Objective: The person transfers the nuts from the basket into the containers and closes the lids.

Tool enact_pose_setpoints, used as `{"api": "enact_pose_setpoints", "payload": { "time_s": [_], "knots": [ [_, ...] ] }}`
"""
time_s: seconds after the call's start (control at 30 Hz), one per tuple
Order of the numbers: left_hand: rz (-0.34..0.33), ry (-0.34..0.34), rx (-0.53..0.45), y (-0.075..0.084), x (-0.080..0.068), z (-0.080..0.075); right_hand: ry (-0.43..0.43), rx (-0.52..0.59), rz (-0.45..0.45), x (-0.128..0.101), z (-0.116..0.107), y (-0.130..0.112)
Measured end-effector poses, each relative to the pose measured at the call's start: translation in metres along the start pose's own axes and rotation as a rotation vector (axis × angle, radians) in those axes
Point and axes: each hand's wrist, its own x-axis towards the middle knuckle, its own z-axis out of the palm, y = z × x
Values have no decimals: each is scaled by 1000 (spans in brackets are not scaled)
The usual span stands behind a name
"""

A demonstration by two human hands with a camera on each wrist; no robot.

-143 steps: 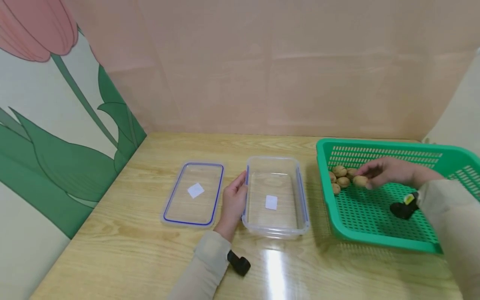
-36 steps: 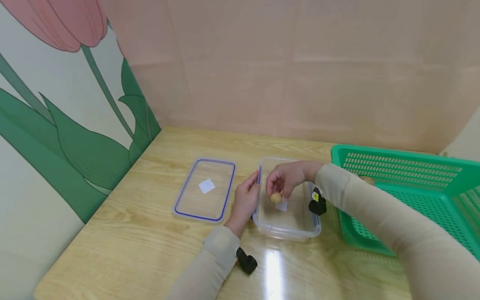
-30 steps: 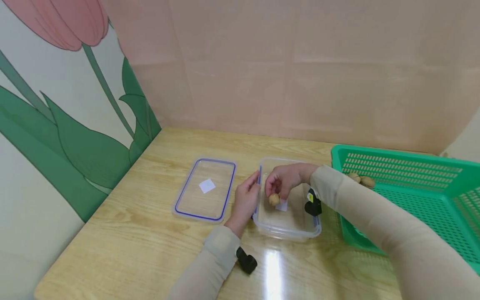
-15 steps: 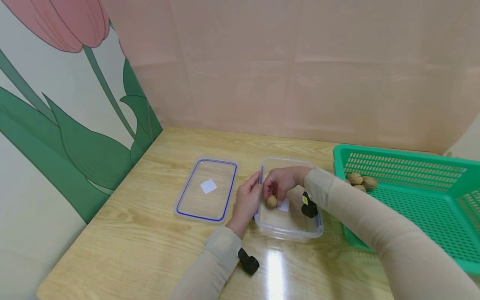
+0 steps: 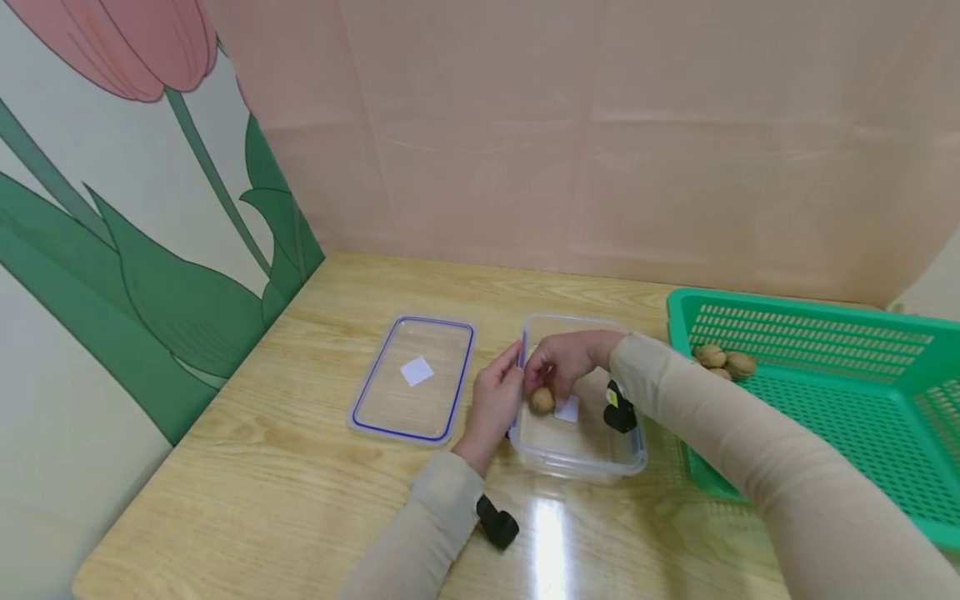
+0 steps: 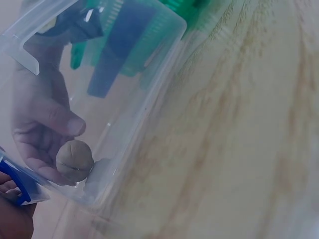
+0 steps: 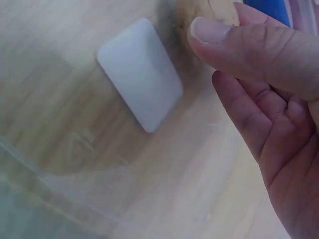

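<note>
A clear plastic container (image 5: 622, 454) stands on the wooden table. My left hand (image 5: 491, 404) grips its left wall, thumb on the blue-edged rim. My right hand (image 5: 562, 362) reaches down inside the container and holds a walnut (image 5: 542, 400) at its fingertips, low by the left wall. In the left wrist view the walnut (image 6: 75, 160) shows through the clear wall (image 6: 149, 99) against the right hand's fingers (image 6: 40, 144). The right wrist view shows my thumb (image 7: 224, 35) beside the walnut (image 7: 209, 11), above the container's white sticker (image 7: 139, 72).
The container's lid (image 5: 412, 379), clear with a blue edge, lies flat to its left. A green perforated basket (image 5: 825, 400) sits at the right with a few walnuts (image 5: 720, 361) in its far left corner. Walls close the table's back and left.
My right hand carried a walnut from the basket into the container and has lowered it toward the left wall over the last second. The left hand has stayed on the container.
</note>
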Motion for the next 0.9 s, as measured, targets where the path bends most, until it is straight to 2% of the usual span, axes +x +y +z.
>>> {"api": "enact_pose_setpoints", "payload": {
  "time_s": [0.27, 0.7, 0.77, 0.9],
  "knots": [
    [21, 7, 18, -1, 0, -3, 76, 22, -7, -16, -16, -8],
    [-1, 29, 10, 0, 0, -5, 265, 30, -42, -69, -44, -18],
    [-14, 26, 11, 1, -1, -5, 300, 38, -66, -79, -45, -18],
    [-18, 23, 14, 1, -3, -5, 370, 79, -189, -101, -44, -16]
  ]
}}
